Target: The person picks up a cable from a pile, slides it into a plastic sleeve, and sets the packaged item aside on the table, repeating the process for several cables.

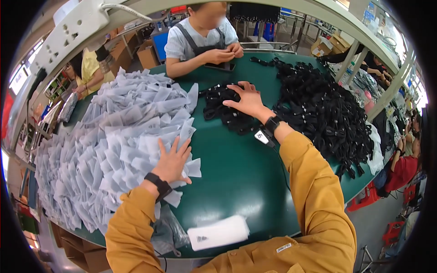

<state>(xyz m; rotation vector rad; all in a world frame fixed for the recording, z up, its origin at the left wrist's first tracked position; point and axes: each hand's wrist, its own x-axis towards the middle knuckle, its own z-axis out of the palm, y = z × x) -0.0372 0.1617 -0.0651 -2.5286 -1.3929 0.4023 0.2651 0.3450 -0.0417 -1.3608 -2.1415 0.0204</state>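
My left hand [171,163], fingers spread, lies at the right edge of a large heap of frosted whitish plastic bags [123,150]. Farther off, my right hand [248,101] reaches over a small heap of black coiled cords [223,107], which look like cables. Its fingers are apart and nothing shows in its grasp; whether they touch the cords I cannot tell. To the right lies a much bigger heap of the same black cords [325,118]. A white tag-like piece [261,137] hangs by my right wrist, with a thin lead running down from it.
The green tabletop [236,168] carries a stack of white bags [219,232] and a clear plastic bag [167,230] at its near edge. Across it a person [200,38] sits, hands together. A shelf frame with a power strip [68,36] arches over the left; a post [387,91] stands right.
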